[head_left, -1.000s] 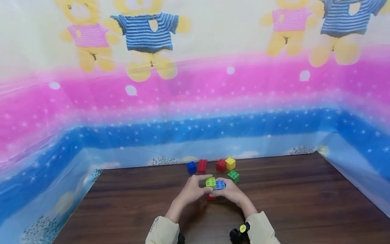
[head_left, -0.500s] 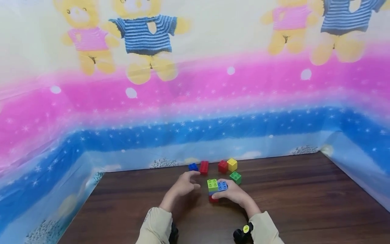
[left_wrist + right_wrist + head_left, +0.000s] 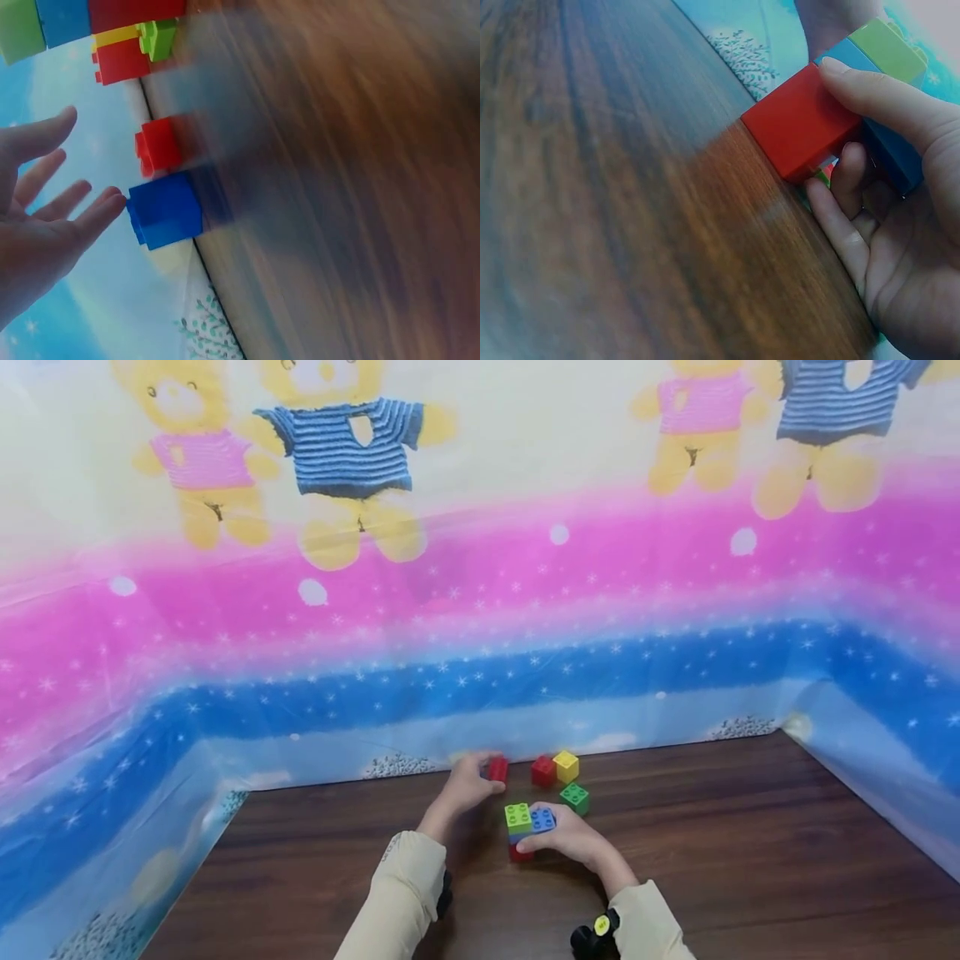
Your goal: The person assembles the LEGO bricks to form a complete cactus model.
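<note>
My right hand (image 3: 573,833) grips a small stack of toy building bricks, its thumb across the front and its fingers curled behind. The stack has a red brick (image 3: 802,124) at the bottom, a blue brick (image 3: 542,819) in the middle reaching out to the right, and a lime green brick (image 3: 517,817) on top. Farther back, my left hand (image 3: 467,783) is spread beside a blue brick (image 3: 166,210), one fingertip right at its studs. That brick is hidden behind the hand in the head view. A red brick (image 3: 498,769) lies just right of the left hand.
Another red brick (image 3: 543,770) and a yellow brick (image 3: 566,766) stand side by side near the table's back edge. A green brick (image 3: 574,797) sits in front of them. A cloth backdrop (image 3: 480,693) with bears rises behind the wooden table (image 3: 712,843).
My left hand has let go of the stack and moved back and left to the blue brick by the backdrop. The right hand has stayed on the stack.
</note>
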`<state>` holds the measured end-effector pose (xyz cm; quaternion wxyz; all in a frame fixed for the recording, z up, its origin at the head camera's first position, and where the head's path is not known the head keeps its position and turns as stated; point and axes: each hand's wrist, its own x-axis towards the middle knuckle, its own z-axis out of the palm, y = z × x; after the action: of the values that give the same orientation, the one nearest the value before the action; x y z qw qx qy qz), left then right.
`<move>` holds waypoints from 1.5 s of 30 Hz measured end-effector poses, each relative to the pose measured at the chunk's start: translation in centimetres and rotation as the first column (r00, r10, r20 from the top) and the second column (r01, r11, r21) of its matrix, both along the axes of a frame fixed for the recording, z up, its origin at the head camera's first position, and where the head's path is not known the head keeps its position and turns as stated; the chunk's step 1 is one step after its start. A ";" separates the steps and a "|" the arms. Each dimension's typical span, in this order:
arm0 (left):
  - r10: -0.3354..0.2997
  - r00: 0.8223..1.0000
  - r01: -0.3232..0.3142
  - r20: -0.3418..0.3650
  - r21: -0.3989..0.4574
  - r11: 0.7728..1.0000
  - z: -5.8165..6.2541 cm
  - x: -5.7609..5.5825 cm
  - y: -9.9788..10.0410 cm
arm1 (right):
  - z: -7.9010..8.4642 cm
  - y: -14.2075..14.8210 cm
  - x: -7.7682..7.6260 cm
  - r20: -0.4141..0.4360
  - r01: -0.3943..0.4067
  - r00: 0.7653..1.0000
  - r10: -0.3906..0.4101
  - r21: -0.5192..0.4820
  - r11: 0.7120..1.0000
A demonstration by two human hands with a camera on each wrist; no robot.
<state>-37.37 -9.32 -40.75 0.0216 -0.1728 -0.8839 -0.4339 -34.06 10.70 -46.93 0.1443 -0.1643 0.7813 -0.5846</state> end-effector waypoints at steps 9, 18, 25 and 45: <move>0.045 0.999 -0.045 -0.008 -0.044 0.998 -0.9 -1.4 1.1 | -0.1 -0.2 -0.1 0.001 -0.031 1.000 0.031 -0.025 0.999; 0.096 0.993 -0.101 -0.072 -0.072 0.992 -3.0 -1.6 0.6 | -0.3 -1.1 0.1 0.031 -0.037 0.999 0.038 -0.017 0.999; 0.091 0.996 -0.093 -0.024 -0.066 0.993 -3.3 -2.0 1.1 | -0.3 -1.0 0.2 0.036 -0.029 0.999 0.030 -0.025 0.999; 0.085 0.996 -0.082 0.031 -0.090 0.993 -2.8 -3.1 1.4 | 0.0 0.1 -0.1 0.019 -0.003 1.000 0.004 -0.023 1.000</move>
<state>-40.43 -7.91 -43.54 0.0168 -0.1290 -0.9090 -0.3959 -34.11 10.77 -46.96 0.1508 -0.1618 0.7729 -0.5947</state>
